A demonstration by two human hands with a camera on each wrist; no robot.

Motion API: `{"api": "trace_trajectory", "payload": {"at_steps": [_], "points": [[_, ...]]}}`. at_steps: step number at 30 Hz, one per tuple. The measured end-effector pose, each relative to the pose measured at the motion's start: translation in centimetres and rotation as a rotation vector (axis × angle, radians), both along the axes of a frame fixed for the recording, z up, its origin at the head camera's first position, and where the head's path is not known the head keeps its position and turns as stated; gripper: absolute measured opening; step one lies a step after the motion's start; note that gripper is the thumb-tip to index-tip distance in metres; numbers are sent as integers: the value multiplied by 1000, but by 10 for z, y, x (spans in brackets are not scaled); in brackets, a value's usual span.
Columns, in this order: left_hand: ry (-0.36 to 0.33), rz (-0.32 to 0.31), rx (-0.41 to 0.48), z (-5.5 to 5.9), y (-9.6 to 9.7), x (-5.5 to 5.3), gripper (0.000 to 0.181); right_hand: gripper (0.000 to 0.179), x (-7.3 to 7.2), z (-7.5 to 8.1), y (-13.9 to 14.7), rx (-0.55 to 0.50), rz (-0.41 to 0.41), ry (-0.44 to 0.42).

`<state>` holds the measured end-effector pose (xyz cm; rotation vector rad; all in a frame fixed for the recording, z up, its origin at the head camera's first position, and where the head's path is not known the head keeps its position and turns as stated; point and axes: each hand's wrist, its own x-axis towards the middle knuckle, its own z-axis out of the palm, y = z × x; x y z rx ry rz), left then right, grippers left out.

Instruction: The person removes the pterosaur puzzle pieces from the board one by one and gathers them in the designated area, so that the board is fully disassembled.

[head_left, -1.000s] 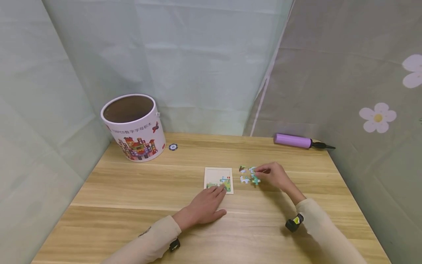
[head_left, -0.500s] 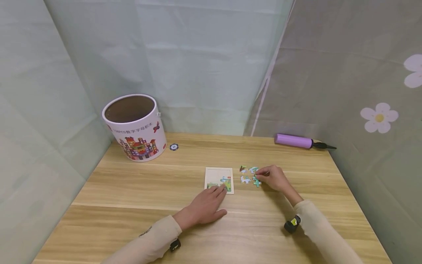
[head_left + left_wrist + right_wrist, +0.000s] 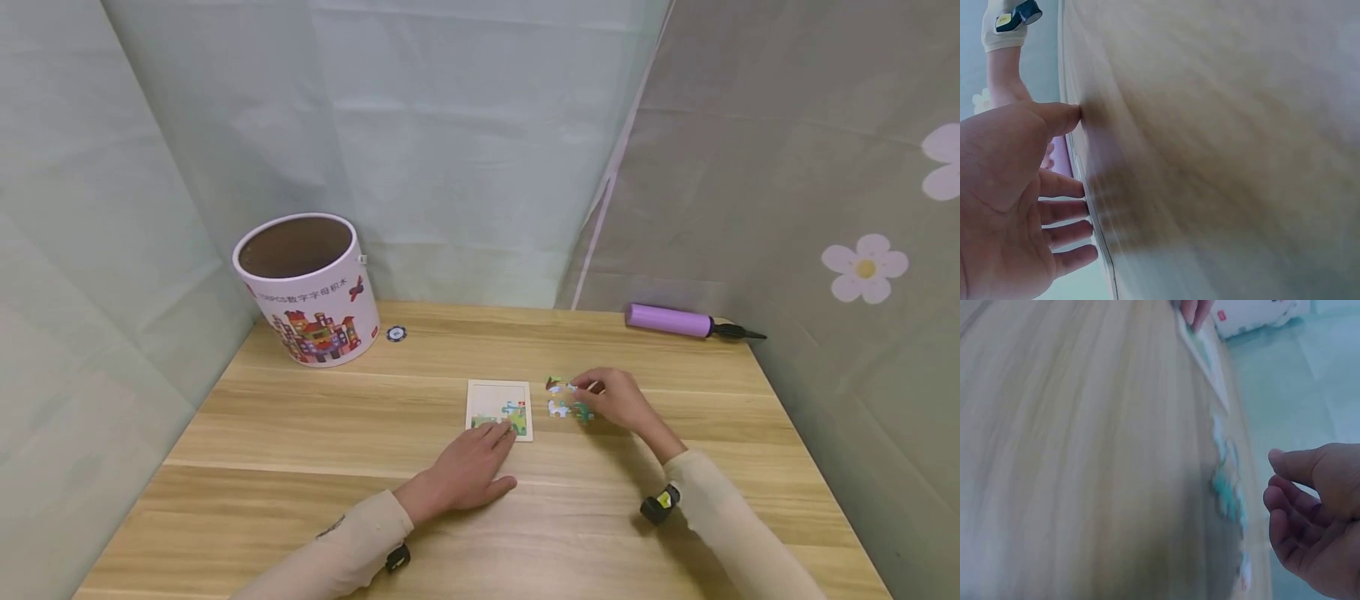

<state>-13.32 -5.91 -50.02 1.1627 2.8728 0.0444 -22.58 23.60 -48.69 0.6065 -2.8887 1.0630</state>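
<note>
My left hand [image 3: 468, 471] lies with extended fingertips on the lower edge of a square puzzle board [image 3: 483, 396]. A few green puzzle pieces [image 3: 517, 423] sit in the board's lower part, partly under those fingers. In the left wrist view, the left hand's fingers [image 3: 1063, 234] are straight. My right hand [image 3: 618, 400] hovers over several loose puzzle pieces [image 3: 557, 408] right of the board, its fingers bent. In the right wrist view, the right hand [image 3: 1316, 519] shows a gap between thumb and fingers and no piece between them. A green piece [image 3: 584, 412] lies just below its fingertips.
A white printed bucket [image 3: 315, 300] stands at the back left, with a poker chip [image 3: 396, 333] beside it. The purple hand pump [image 3: 670, 320] lies along the back right edge. Fabric walls enclose the wooden table [image 3: 300, 425] behind and at both sides.
The right hand has shifted from the green piece up and left, over the upper right loose piece. My left hand has stayed on the board.
</note>
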Motion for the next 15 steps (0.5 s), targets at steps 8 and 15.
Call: {"api": "trace_trajectory", "payload": {"at_steps": [8, 15], "points": [[-15, 19, 13, 0, -1, 1, 70, 16, -2, 7, -30, -58, 93, 2], [-62, 33, 39, 1, -3, 3, 71, 19, -5, 1, -60, -48, 159, -23]]}}
